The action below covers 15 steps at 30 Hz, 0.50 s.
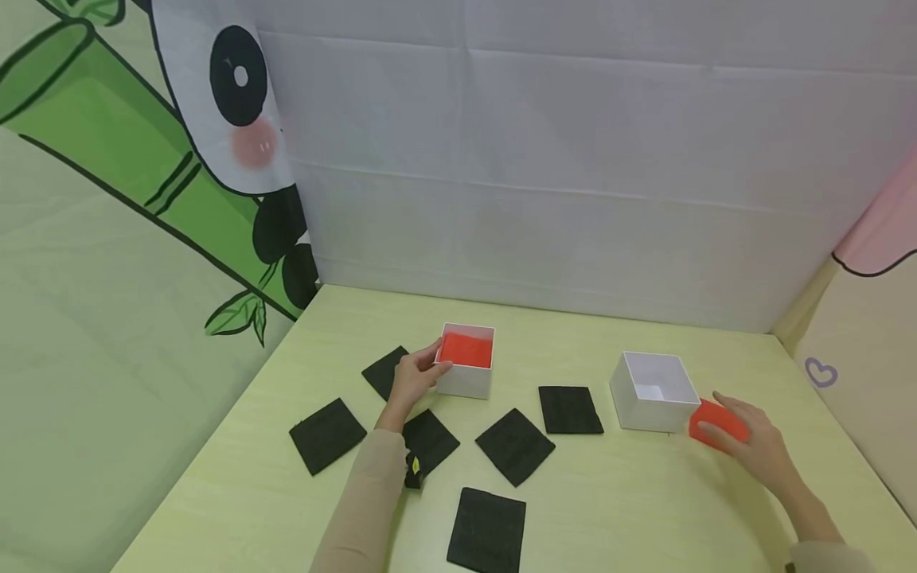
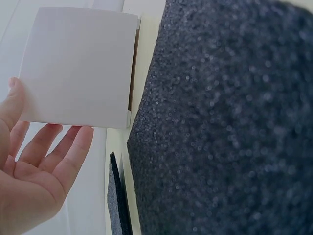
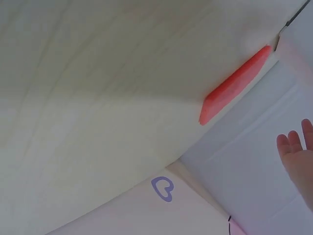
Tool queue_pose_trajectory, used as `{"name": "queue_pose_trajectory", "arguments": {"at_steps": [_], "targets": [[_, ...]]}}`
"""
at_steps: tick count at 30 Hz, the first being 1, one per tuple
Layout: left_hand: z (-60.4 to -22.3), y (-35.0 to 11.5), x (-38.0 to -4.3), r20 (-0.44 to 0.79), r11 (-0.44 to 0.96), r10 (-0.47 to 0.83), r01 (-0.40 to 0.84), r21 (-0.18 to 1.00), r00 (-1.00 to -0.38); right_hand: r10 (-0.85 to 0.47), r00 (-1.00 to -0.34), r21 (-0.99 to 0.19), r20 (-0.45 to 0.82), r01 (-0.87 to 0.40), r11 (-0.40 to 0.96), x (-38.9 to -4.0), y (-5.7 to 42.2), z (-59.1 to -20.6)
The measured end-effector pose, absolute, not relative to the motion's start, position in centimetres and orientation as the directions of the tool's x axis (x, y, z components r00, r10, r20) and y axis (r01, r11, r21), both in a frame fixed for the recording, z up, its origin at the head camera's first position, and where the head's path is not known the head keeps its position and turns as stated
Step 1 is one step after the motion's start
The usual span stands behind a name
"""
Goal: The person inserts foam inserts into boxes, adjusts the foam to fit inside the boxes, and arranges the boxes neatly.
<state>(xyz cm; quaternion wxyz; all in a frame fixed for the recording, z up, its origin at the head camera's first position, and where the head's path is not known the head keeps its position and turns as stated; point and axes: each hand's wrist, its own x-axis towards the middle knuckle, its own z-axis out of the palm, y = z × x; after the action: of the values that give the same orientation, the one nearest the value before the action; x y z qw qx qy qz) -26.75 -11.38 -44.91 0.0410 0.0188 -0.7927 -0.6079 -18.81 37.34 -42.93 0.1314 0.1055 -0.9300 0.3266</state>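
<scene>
My left hand (image 1: 415, 377) holds a white open-topped box (image 1: 462, 382) at its near left corner, thumb by the rim and fingers along the side wall. In the left wrist view, the same box (image 2: 78, 68) stands on the table with the bent fingers against one edge. Inside it lies a red square piece (image 1: 466, 350). To the right stands a second white box (image 1: 657, 406), its inside bare. Another red piece (image 1: 719, 423) leans beside that box. My right hand (image 1: 759, 446) overlaps this piece in the head view; the right wrist view shows the fingers loosely spread, apart from the red piece (image 3: 234, 85).
Several black foam squares lie about the left and middle of the table, such as one (image 1: 328, 435) at far left and one (image 1: 487, 529) near the front. A white cloth wall (image 1: 544, 175) rises at the back, printed panels at both sides.
</scene>
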Motion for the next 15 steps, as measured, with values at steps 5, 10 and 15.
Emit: {"name": "queue_pose_trajectory", "arguments": {"at_steps": [5,10,15], "targets": [[-44.9,-11.2,-26.9,0.037,0.260,-0.087,0.014,0.965,-0.995,-0.095,-0.969,-0.601,0.228,-0.217,0.769,-19.5,38.5,-42.5],[-44.9,-11.0,-27.0,0.030,0.263,-0.090,0.005,0.965,-0.995,-0.113,-0.969,-0.601,0.218,-0.225,0.767,-20.4,39.4,-42.8],[-44.9,-10.8,-27.1,0.031,0.257,-0.102,0.004,0.966,-0.994,-0.125,-0.975,-0.590,0.185,-0.212,0.779,-21.5,40.2,-43.3]]}}
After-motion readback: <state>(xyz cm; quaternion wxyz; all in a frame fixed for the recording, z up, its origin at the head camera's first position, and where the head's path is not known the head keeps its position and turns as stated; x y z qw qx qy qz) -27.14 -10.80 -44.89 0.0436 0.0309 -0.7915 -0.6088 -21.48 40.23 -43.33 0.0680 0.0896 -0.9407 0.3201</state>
